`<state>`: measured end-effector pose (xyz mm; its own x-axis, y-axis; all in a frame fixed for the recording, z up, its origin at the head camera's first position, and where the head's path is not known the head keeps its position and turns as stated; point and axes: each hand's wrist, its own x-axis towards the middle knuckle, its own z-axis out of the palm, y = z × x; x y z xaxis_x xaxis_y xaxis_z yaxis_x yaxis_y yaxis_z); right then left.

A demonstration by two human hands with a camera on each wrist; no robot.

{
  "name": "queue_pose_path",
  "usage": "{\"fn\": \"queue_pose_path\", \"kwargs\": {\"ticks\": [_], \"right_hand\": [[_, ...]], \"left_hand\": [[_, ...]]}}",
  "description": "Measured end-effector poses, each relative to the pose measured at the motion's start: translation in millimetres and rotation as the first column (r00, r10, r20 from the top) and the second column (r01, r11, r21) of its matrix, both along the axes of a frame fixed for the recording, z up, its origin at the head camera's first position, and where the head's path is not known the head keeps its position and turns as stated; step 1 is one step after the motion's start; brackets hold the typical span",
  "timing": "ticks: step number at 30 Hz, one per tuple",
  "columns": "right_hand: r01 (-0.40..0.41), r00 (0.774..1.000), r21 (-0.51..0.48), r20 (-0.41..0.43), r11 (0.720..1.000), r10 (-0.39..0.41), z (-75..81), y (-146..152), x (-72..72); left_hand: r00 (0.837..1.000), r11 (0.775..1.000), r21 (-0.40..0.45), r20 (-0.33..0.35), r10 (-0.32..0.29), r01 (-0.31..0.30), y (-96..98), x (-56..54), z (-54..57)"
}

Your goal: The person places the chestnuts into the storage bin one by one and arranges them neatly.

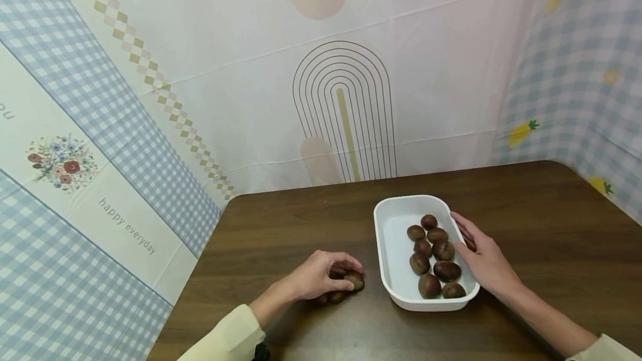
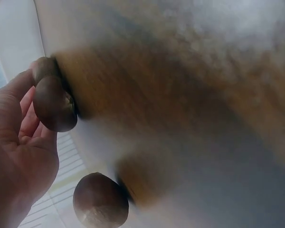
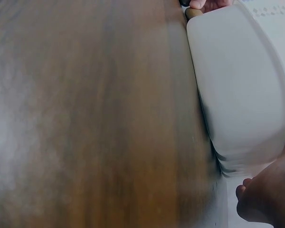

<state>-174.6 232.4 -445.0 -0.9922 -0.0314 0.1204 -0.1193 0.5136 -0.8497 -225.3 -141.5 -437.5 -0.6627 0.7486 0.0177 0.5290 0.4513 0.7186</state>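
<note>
A white rectangular container [image 1: 398,258] stands on the table with several brown chestnuts [image 1: 447,270] inside, mostly along its right half. My right hand [image 1: 489,263] holds the container's right side, thumb at the rim and fingers along the outer wall. Left of the container, my left hand [image 1: 321,276] pinches a chestnut [image 1: 355,279] between thumb and fingers, low over the table. Beneath that hand lie more chestnuts [image 1: 336,296], partly hidden by it. The left wrist view shows the pinched chestnut [image 2: 43,71] at the fingertips, a nearer chestnut [image 2: 55,104] and a separate chestnut [image 2: 100,201].
Both hands work over a dark brown wooden table [image 1: 291,222]. Behind it hangs a pale cloth [image 1: 241,99] printed with arches, and blue checked cloth [image 1: 592,71] covers the right side.
</note>
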Motion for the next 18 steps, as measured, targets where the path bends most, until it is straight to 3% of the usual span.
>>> {"fn": "queue_pose_path", "kwargs": {"ticks": [7,11,18], "right_hand": [[0.003,1.0,0.001,-0.007,1.0,-0.003,-1.5,-0.2,0.3],[0.003,1.0,0.003,-0.013,1.0,-0.003,-1.5,-0.4,0.2],[0.002,1.0,0.009,0.001,1.0,-0.002,0.2,0.1,0.0]], "left_hand": [[0.997,0.999,0.013,-0.075,0.034,-0.033,-3.7,-7.0,7.6],[0.993,0.998,0.041,-0.113,0.043,-0.038,-2.5,-15.4,19.8],[0.99,0.991,0.102,-0.106,0.097,-0.086,12.0,-29.3,45.6]]}}
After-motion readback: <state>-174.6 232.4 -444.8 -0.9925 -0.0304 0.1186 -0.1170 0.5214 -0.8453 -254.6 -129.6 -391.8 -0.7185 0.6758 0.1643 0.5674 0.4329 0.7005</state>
